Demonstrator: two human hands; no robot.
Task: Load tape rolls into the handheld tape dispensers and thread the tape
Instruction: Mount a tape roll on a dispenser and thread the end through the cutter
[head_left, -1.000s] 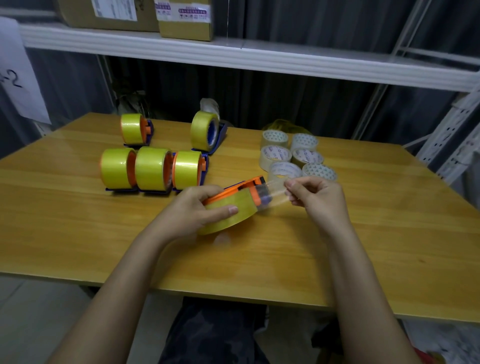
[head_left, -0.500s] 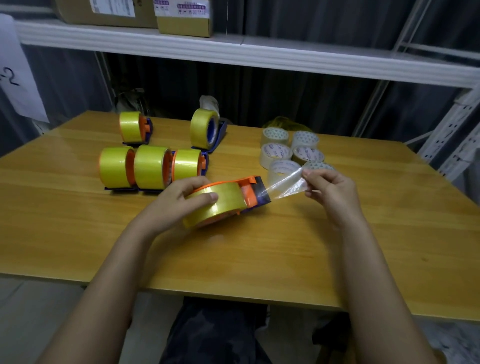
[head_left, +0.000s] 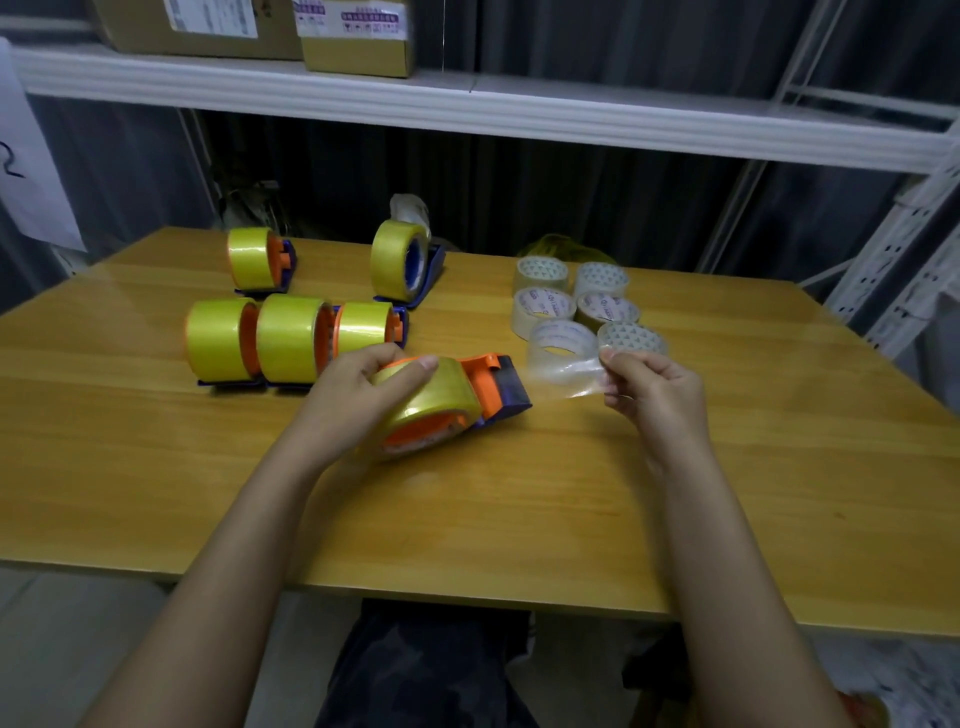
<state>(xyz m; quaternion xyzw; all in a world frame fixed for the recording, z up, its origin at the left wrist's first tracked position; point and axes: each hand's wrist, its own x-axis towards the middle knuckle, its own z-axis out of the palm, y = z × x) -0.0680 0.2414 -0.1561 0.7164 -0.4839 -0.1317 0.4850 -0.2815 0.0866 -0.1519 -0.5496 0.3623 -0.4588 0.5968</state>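
Six loaded dispensers, five upper left (head_left: 291, 332), one (head_left: 441, 400) in left grip (head_left: 363, 400), right grip (head_left: 654, 389) pinching tape end (head_left: 566, 376), six spare rolls (head_left: 576, 312) upper right on surface (head_left: 519, 509).

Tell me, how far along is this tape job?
Done, apparently: five loaded dispensers stand at the table's far left. In hand: the left hand holds a sixth dispenser with its yellow roll fitted, while the right hand pinches the clear tape end drawn out past its front. Left: six loose rolls wait; no empty dispensers are visible.
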